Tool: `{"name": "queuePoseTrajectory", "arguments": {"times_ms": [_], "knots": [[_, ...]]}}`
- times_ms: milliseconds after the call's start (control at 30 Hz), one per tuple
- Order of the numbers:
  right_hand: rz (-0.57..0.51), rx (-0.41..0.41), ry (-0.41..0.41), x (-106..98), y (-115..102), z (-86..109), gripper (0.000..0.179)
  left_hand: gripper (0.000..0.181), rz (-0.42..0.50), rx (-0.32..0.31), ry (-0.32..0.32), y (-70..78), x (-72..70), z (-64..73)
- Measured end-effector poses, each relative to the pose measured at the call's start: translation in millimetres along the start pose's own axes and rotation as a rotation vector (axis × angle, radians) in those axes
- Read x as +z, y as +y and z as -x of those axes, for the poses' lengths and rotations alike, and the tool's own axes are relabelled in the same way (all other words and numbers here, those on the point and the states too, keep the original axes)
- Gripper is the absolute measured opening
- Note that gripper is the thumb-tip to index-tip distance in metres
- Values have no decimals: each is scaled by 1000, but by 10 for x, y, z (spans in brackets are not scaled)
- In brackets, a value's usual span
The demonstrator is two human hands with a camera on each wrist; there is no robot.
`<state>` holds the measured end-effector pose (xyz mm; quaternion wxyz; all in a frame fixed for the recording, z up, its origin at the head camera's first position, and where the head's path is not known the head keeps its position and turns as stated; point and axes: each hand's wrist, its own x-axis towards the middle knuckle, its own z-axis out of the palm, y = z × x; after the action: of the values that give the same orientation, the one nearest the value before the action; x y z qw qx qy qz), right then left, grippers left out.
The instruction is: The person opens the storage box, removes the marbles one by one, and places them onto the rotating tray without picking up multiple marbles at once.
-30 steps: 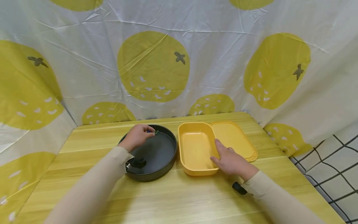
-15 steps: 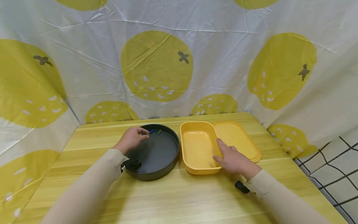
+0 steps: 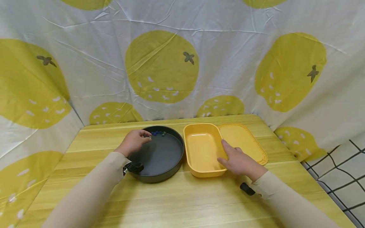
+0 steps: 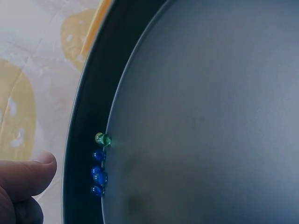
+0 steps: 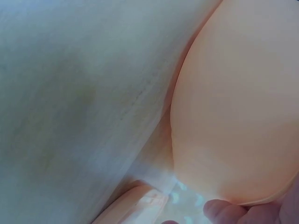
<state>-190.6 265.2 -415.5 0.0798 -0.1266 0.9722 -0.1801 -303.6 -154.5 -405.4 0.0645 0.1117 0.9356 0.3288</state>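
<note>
A dark grey round pan (image 3: pixel 159 158) stands on the table, with several small blue and green marbles (image 4: pixel 100 175) lined up along its far wall. Over the pan's far left part is my left hand (image 3: pixel 133 142), thumb and fingers drawn together. At its fingertips the head view shows a tiny green spot, seemingly a marble (image 3: pixel 150 136); the left wrist view hides the pinch. To the right of the pan stands a yellow plastic box (image 3: pixel 201 152), its inside bare. My right hand (image 3: pixel 238 160) grips this box's right wall, thumb on the inner side.
A flat yellow lid (image 3: pixel 242 141) lies right of the box, partly behind it and the right hand. The wooden table (image 3: pixel 176 205) ends at a fruit-print curtain (image 3: pixel 162 66) at the back. A black grid on white cloth (image 3: pixel 342 177) lies beyond the right edge.
My left hand has drawn a little left, away from the pan's far wall, and more marbles show there. The right hand keeps its hold on the box. The head view has shifted slightly.
</note>
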Motion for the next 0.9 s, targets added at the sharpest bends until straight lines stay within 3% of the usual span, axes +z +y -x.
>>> {"name": "queuePoseTrajectory", "arguments": {"times_ms": [533, 700, 900], "knots": [[-15, -24, 30, -10, 48, 19, 88, 37, 18, 12, 23, 7, -49, 37], [19, -35, 82, -14, 66, 29, 87, 41, -26, 35, 52, 71, -88, 117], [32, -51, 162, -85, 43, 31, 78, 47, -100, 85, 34, 224, -85, 266]]}}
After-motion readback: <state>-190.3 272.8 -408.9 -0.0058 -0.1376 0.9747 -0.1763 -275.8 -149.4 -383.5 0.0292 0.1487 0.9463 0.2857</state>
